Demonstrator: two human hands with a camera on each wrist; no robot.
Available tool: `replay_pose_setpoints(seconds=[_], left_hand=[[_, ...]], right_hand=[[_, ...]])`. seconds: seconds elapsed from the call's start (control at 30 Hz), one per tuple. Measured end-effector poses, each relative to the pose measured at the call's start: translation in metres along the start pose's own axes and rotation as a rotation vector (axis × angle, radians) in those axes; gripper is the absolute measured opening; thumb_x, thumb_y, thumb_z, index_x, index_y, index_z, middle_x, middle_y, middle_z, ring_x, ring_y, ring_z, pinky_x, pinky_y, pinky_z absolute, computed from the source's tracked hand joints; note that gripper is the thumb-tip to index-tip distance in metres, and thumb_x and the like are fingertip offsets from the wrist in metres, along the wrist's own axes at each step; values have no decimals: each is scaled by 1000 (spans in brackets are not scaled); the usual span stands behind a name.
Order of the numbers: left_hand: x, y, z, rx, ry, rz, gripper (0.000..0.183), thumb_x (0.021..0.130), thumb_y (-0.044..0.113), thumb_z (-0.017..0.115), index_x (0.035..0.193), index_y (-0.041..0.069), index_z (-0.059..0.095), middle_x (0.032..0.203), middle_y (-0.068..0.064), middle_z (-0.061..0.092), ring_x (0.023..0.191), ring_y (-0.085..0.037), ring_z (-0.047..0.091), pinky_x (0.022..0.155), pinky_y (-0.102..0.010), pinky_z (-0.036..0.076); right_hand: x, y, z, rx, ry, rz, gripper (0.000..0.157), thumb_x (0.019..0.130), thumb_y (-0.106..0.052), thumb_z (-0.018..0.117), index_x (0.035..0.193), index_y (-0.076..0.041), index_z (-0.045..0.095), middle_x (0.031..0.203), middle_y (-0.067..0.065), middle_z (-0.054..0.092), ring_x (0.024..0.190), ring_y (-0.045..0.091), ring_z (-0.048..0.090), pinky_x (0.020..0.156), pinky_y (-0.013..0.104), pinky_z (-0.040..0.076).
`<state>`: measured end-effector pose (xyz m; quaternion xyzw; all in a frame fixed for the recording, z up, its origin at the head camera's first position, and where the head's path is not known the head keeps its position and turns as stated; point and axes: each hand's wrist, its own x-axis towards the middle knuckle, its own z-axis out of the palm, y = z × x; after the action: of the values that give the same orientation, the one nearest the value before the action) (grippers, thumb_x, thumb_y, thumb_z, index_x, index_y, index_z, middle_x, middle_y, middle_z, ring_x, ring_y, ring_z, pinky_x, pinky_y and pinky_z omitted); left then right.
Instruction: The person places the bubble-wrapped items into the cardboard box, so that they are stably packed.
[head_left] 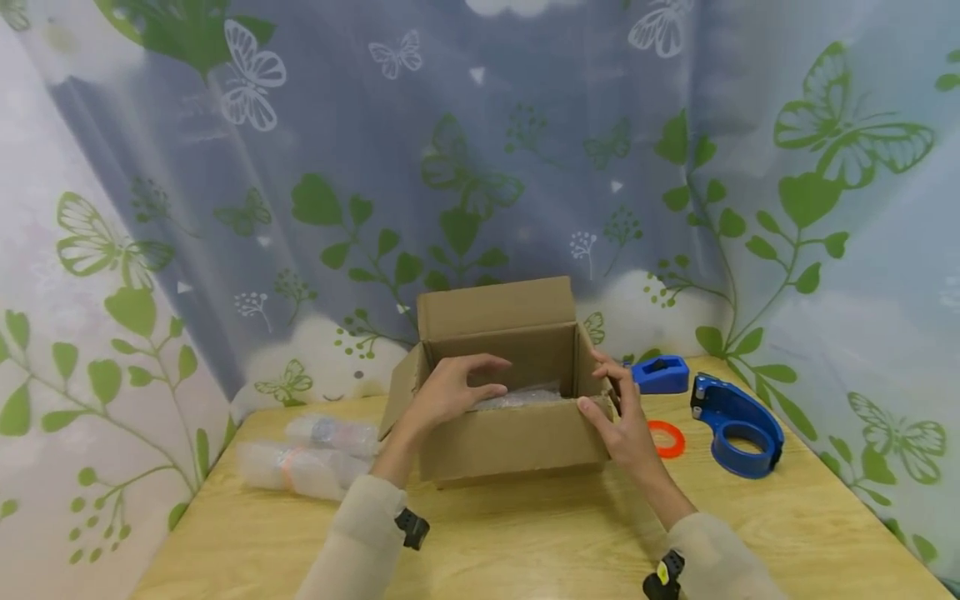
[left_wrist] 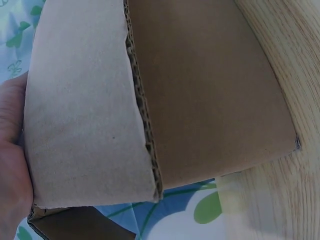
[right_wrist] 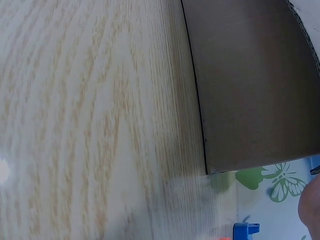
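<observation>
A cardboard box [head_left: 517, 442] stands on the table with its top flaps up or folded out. Bubble wrap [head_left: 525, 396] shows inside it. My left hand [head_left: 457, 387] reaches over the front left of the box, its fingers extended above the bubble wrap. In the left wrist view, that hand [left_wrist: 12, 155] is partly hidden behind the front flap [left_wrist: 90, 110]. At the right front corner, my right hand [head_left: 622, 417] holds the box, thumb at the front edge and fingers on the right side. Only a bit of the right hand [right_wrist: 311, 207] enters the right wrist view.
Two bundles in bubble wrap, a larger [head_left: 300, 469] and a smaller [head_left: 333, 434], lie left of the box. To its right are a blue tape dispenser [head_left: 750, 433], a smaller blue piece [head_left: 662, 375] and an orange ring [head_left: 666, 439]. A patterned curtain [head_left: 480, 167] hangs behind the table.
</observation>
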<state>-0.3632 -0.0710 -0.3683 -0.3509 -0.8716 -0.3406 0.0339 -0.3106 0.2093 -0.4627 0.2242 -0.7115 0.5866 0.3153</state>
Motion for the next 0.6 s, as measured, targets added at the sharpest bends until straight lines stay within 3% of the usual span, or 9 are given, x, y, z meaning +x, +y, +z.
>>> replay_pose_setpoints(seconds=[0.17,0.3,0.5,0.6], left_hand=[[-4,-1,-1,-32,40,8,39,99,31,73,136,19,69,135,-3,70,126,-28,64,105,-52,52],[-9,2,-10,-90,87,1,40,101,36,70,137,18,69,138,2,68,127,-29,64,104,-52,53],[-32,8,-49,-72,119,-11,40,102,45,66,139,30,66,140,8,65,128,-29,63,103,-57,52],[-53,-1,-76,-48,137,-40,41,103,43,66,141,29,65,143,5,64,130,-33,61,104,-60,49]], right_hand=[[-2,0,1,-7,2,6,37,97,1,65,130,0,48,164,8,39,154,35,30,118,74,-12],[-1,-1,2,-11,4,2,37,97,1,66,130,-2,49,164,10,40,154,35,30,117,75,-11],[-1,-4,0,-22,8,24,36,98,-2,66,130,-2,49,164,6,40,154,32,30,118,74,-11],[-3,-4,1,-26,13,39,36,98,-3,66,130,-3,49,164,6,40,154,32,28,118,74,-11]])
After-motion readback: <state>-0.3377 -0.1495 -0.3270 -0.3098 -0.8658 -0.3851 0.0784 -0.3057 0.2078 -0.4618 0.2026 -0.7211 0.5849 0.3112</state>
